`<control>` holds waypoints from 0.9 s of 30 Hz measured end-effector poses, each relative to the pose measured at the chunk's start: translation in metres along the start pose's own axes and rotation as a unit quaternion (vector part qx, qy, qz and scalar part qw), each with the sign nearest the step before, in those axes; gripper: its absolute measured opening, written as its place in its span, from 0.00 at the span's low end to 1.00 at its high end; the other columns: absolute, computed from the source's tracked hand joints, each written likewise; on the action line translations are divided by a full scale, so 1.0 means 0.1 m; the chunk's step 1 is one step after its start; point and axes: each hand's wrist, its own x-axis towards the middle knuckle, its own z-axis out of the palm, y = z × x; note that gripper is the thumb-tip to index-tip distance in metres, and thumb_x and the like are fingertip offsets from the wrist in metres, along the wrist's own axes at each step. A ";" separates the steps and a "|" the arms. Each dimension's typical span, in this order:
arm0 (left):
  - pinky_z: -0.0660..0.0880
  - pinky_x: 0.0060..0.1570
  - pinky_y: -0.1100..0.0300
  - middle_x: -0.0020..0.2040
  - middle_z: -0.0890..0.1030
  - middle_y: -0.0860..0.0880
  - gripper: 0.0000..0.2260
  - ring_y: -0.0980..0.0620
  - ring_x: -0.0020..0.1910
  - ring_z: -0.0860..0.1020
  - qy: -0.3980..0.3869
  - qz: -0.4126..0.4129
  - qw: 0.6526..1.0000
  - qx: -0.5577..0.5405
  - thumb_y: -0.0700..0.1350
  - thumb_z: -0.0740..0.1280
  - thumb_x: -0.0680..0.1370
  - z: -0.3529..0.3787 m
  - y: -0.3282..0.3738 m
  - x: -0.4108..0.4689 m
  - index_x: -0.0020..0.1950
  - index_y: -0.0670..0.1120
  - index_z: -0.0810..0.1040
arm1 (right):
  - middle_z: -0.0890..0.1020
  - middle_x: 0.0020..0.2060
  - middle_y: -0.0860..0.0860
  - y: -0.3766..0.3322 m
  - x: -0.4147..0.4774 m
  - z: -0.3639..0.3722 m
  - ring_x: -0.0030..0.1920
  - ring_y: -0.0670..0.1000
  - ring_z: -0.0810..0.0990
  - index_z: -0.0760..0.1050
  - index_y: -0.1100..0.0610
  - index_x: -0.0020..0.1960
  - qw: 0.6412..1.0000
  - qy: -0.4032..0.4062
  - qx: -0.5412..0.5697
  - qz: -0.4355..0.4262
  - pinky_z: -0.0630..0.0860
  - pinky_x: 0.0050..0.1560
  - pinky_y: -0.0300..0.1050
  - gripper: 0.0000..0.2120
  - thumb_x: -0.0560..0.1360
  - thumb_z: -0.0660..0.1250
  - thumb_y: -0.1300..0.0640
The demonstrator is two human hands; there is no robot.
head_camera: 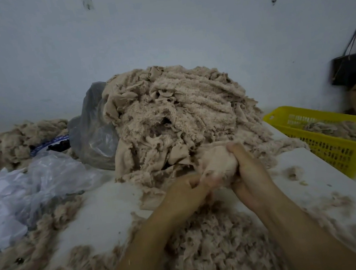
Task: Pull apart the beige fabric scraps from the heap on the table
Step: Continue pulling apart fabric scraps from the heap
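Note:
A tall heap of beige fabric scraps (177, 116) fills the middle of the white table (105, 210). At the heap's near right foot, both hands hold one pale beige scrap (218, 161). My left hand (187, 192) pinches its lower left edge with curled fingers. My right hand (248, 168) grips its right side, fingers wrapped over the top. Torn beige fluff (218, 242) lies piled under my forearms.
A yellow plastic basket (331, 137) with some fluff stands at the right. Clear plastic bags (32, 188) and a grey bag (93, 132) lie at the left, with more fluff (15, 142) behind. A dark bag (351, 66) hangs on the wall.

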 end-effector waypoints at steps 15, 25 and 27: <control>0.74 0.62 0.51 0.60 0.83 0.44 0.32 0.47 0.60 0.81 -0.059 -0.116 0.969 -0.208 0.72 0.60 0.74 -0.07 -0.05 0.07 0.63 0.49 0.81 | 0.84 0.44 0.65 0.15 -0.12 0.07 0.42 0.63 0.83 0.81 0.61 0.48 0.977 -0.125 -0.163 -0.061 0.80 0.45 0.53 0.29 0.71 0.69 0.34; 0.80 0.41 0.52 0.49 0.86 0.40 0.17 0.44 0.47 0.85 0.174 -0.166 0.821 -0.517 0.50 0.59 0.84 -0.13 0.08 0.17 0.63 0.41 0.79 | 0.70 0.23 0.53 0.10 -0.22 0.27 0.24 0.48 0.69 0.73 0.55 0.28 0.971 -0.126 -0.184 -0.082 0.68 0.27 0.41 0.25 0.72 0.65 0.36; 0.80 0.38 0.52 0.45 0.87 0.41 0.16 0.45 0.43 0.86 0.194 -0.173 0.810 -0.526 0.51 0.60 0.84 -0.14 0.09 0.19 0.58 0.41 0.80 | 0.63 0.21 0.48 0.03 -0.25 0.27 0.21 0.46 0.59 0.67 0.50 0.24 0.974 -0.161 -0.144 -0.069 0.60 0.23 0.38 0.24 0.70 0.64 0.36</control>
